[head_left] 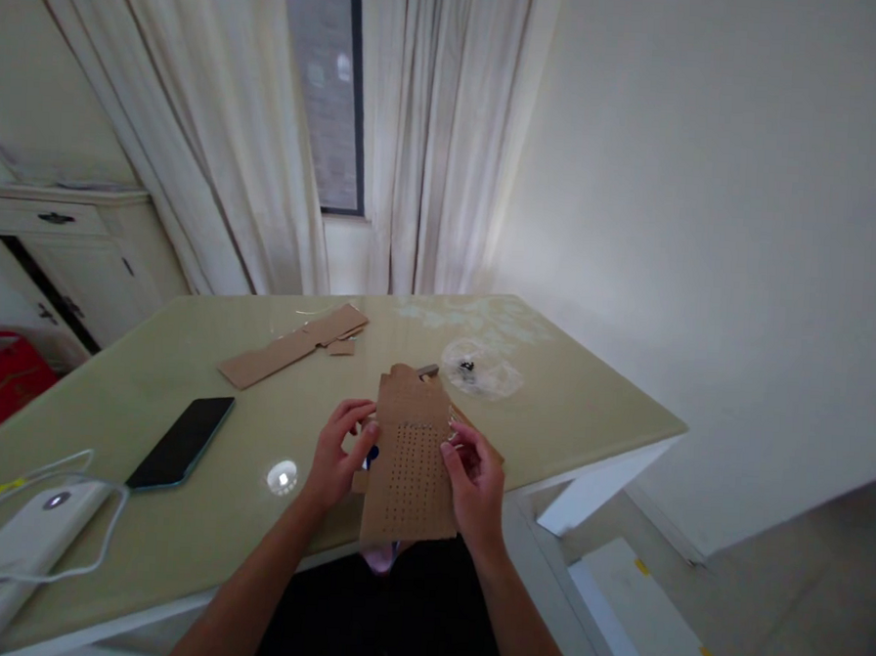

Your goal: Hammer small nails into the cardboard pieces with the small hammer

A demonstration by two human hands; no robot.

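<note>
1. The flat brown cardboard panel with a grid of small punched holes (411,459) is held over the near table edge, long axis running 12 to 6 o'clock.
2. The left hand (337,457) pinches its 9 o'clock edge, fingers curled; something small and blue shows there.
3. The right hand (476,482) grips the 3 o'clock edge, equally near.
4. A black smartphone (180,442) lies at 9 o'clock on the pale green glossy table (595,410); loose cardboard strips (294,345) at 11.
</note>
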